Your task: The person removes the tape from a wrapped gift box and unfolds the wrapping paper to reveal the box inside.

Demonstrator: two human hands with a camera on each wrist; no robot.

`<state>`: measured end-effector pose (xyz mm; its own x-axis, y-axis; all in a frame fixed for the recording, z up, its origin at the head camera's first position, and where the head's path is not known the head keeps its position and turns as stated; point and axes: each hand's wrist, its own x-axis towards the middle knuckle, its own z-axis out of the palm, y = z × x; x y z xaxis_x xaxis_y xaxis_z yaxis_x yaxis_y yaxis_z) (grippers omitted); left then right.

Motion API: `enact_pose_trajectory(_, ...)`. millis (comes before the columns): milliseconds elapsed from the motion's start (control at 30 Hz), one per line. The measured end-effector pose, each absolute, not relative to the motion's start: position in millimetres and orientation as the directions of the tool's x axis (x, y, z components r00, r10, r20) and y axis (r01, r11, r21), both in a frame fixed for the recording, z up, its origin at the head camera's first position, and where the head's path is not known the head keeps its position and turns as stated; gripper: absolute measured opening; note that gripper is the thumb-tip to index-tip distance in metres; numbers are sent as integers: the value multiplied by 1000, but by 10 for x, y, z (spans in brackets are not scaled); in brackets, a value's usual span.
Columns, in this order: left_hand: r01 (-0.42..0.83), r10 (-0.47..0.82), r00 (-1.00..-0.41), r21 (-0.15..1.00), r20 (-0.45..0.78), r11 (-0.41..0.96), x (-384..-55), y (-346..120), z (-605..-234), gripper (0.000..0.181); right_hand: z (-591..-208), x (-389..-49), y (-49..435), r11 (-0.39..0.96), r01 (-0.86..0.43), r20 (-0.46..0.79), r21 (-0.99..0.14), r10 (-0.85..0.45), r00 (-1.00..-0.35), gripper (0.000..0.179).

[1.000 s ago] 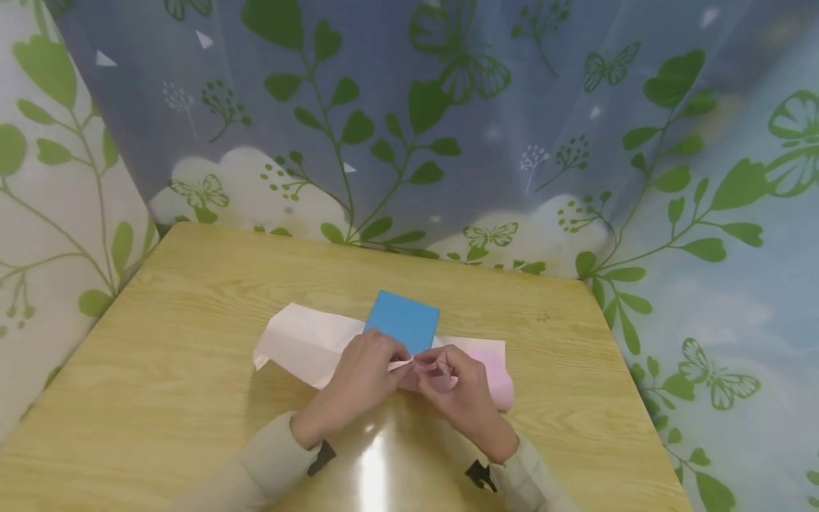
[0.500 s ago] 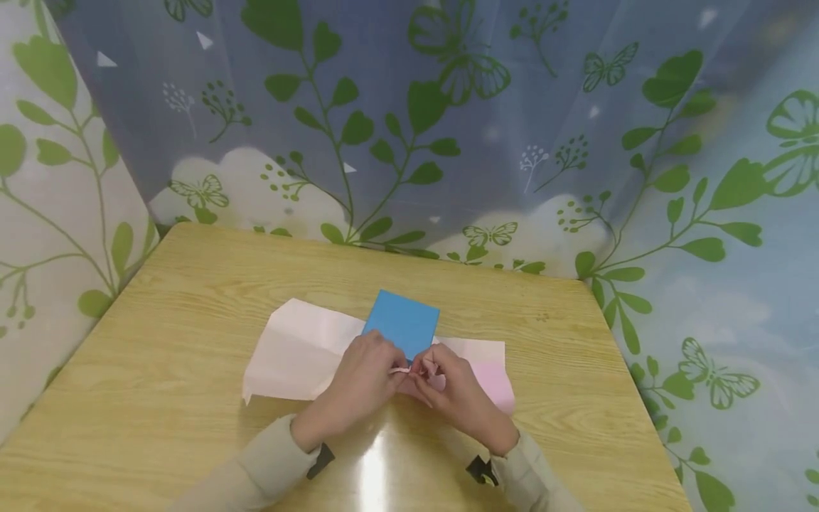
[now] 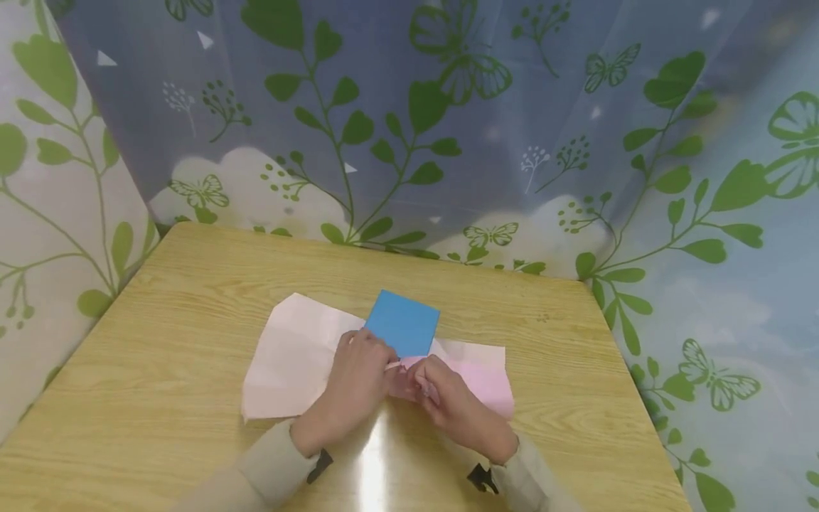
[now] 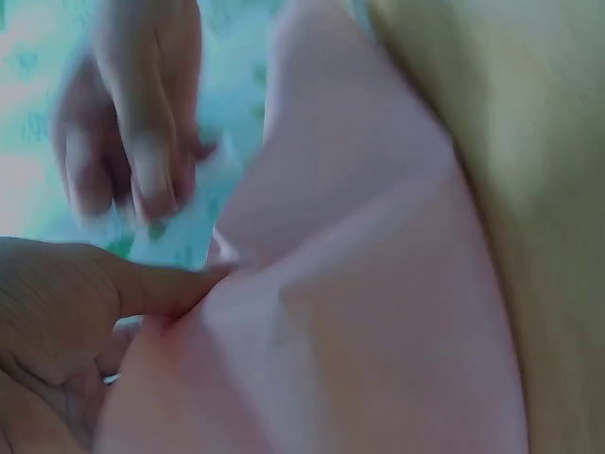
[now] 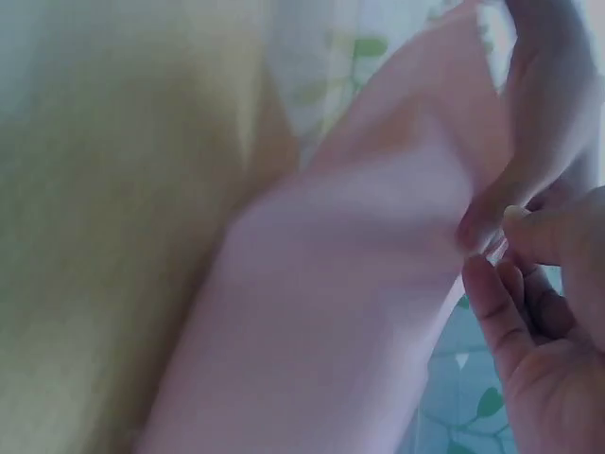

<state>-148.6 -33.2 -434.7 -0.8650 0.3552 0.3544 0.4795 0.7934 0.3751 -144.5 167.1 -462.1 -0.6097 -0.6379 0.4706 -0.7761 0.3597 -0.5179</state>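
Observation:
A sheet of pink paper [image 3: 288, 363] spreads across the table on both sides of the hands, its right part curved over. Behind the hands lies a blue square [image 3: 403, 323], its near edge close to the fingertips. My left hand [image 3: 358, 373] pinches the paper's edge between thumb and fingers; creases run out from that pinch in the left wrist view, where the paper [image 4: 378, 284] fills the middle. My right hand [image 3: 451, 405] has bent fingers beside the left fingertips. In the right wrist view its thumb and fingers [image 5: 501, 317] come close together at the paper's edge; I cannot tell whether they hold anything.
The wooden table [image 3: 563, 370] has its far edge against a blue curtain [image 3: 384, 107] printed with leaves and butterflies. More patterned cloth [image 3: 729, 284] hangs along the right side, and a pale one [image 3: 57, 171] on the left.
The paper's left end has dropped and spread flatter toward the near side. My right hand has shifted slightly left and down, its fingers bending more; my left hand has stayed almost in place.

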Motion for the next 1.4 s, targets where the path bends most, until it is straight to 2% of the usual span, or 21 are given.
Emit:
enact_pose_trajectory(133, 513, 394, -847, 354, 357, 782, -1430, -378, -4338, 10, -4588, -1433, 1727, 339, -776, 505, -532, -608, -612, 32)
enact_pose_trajectory(300, 619, 452, -768, 345, 454, 705, -1369, -427, -4389, 8, -4523, -1502, 1753, 313, -736, 493, -600, -580, -648, 39)
enact_pose_trajectory(400, 664, 467, -715, 296, 520, 686, -1360, -461, -4440, 10, -4517, -1495, 1731, 290, -690, 427, -663, -610, -667, 41)
enact_pose_trajectory(567, 716, 487, -629, 206, 607, 667, -1368, -486, -4507, 17, -4543, -1440, 1709, 267, -691, 434, -672, -614, -659, 45)
enact_pose_trajectory(667, 710, 471, -619, 190, 628, 678, -1373, -498, -4527, 19, -4558, -1414, 1711, 256, -720, 469, -645, -611, -638, 48)
enact_pose_trajectory(800, 684, 456, -638, 184, 620, 706, -1376, -528, -4543, 22, -4558, -1400, 1712, 254, -758, 502, -601, -618, -605, 49)
enact_pose_trajectory(967, 676, 475, -643, 154, 601, 721, -1372, -560, -4567, 24, -4542, -1370, 1690, 257, -751, 488, -608, -625, -609, 45)
enact_pose_trajectory(1133, 702, 507, -601, 105, 618, 704, -1367, -574, -4582, 24, -4564, -1360, 1638, 242, -711, 469, -660, -606, -642, 42)
enact_pose_trajectory(1233, 719, 522, -569, 76, 635, 691, -1366, -582, -4584, 24, -4582, -1388, 1593, 270, -716, 490, -644, -572, -657, 42)
enact_pose_trajectory(1400, 747, 550, -504, 18, 666, 664, -1374, -587, -4586, 25, -4528, -1393, 1528, 324, -669, 416, -668, -584, -698, 42)
